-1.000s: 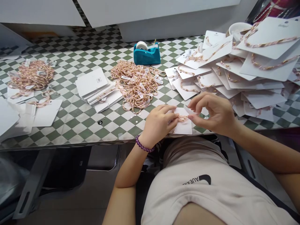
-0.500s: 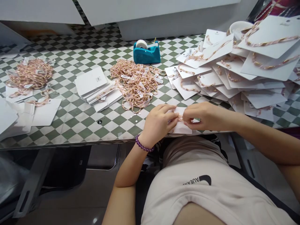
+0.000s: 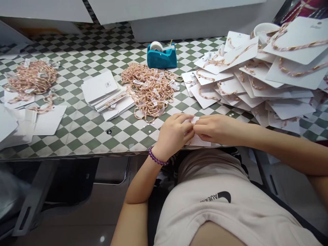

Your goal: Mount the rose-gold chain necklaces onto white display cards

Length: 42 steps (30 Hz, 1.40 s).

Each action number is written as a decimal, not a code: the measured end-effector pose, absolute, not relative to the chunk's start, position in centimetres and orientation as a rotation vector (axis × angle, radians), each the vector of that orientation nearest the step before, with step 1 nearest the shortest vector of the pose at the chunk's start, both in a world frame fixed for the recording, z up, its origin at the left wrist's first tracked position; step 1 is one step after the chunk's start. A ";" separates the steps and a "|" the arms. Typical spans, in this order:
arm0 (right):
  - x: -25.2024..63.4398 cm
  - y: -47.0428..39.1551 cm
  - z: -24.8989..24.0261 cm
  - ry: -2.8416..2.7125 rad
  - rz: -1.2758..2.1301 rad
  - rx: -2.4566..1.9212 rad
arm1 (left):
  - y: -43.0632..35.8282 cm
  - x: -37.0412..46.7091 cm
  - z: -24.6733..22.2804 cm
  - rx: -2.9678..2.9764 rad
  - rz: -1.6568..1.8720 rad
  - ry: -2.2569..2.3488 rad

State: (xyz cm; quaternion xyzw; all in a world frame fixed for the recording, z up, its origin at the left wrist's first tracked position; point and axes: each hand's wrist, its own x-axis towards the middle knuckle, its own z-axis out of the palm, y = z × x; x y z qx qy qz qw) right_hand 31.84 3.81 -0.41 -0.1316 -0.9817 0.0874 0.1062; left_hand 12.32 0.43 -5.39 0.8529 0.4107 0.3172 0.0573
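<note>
Both the left hand (image 3: 173,131) and right hand (image 3: 217,128) pinch one small white card (image 3: 198,140) between their fingertips, many done cards (image 3: 230,85) piled past them, a heap of chains (image 3: 150,89) still waiting

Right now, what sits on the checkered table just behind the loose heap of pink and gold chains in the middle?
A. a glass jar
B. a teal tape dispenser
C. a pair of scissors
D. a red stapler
B: a teal tape dispenser with a white roll stands on the table just beyond the middle heap of chains; no scissors, stapler or jar shows there.
</note>
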 end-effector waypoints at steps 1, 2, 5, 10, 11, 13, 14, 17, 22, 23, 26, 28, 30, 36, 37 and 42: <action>31.8 3.7 -0.6 -2.875 0.190 -0.378 | 0.4 12.3 -5.4 2.584 0.962 1.244; 31.8 3.6 -0.7 -2.860 0.135 -0.381 | 0.4 12.3 -5.4 2.583 0.960 1.241; 31.8 3.4 -1.2 -2.820 0.068 -0.427 | 0.5 12.3 -5.4 2.579 0.942 1.239; 32.0 3.3 -1.7 -2.769 0.140 -0.466 | 0.4 12.2 -5.3 2.573 0.918 1.230; 32.0 3.3 -1.7 -2.763 0.153 -0.477 | 0.4 12.2 -5.3 2.577 0.923 1.226; 32.0 3.1 -1.8 -2.744 0.174 -0.515 | 0.5 12.2 -5.3 2.585 0.927 1.220; 32.0 3.0 -1.8 -2.736 0.184 -0.548 | 0.5 12.2 -5.3 2.586 0.921 1.219; 32.0 2.6 -2.0 -2.715 0.185 -0.674 | 0.5 12.2 -5.2 2.577 0.878 1.218; 31.8 1.9 -3.0 -2.596 0.099 -0.795 | 0.6 12.0 -5.1 2.579 0.826 1.190; 31.8 1.8 -3.2 -2.569 0.090 -0.802 | 0.6 11.9 -5.0 2.583 0.820 1.180; 31.8 1.5 -3.9 -2.485 0.121 -0.814 | 0.6 11.8 -4.8 2.580 0.791 1.154; 31.8 1.3 -4.2 -2.428 0.170 -0.832 | 0.6 11.6 -4.6 2.568 0.756 1.135; 31.8 1.2 -4.4 -2.383 0.210 -0.863 | 0.6 11.5 -4.4 2.545 0.727 1.115; 31.5 1.0 -4.7 -2.346 0.295 -0.954 | 0.5 11.5 -4.3 2.483 0.728 1.103; 31.5 1.0 -4.7 -2.344 0.295 -0.957 | 0.5 11.5 -4.3 2.477 0.728 1.105; 31.5 1.2 -5.2 -2.337 0.191 -0.869 | 0.6 11.5 -4.4 2.432 0.753 1.111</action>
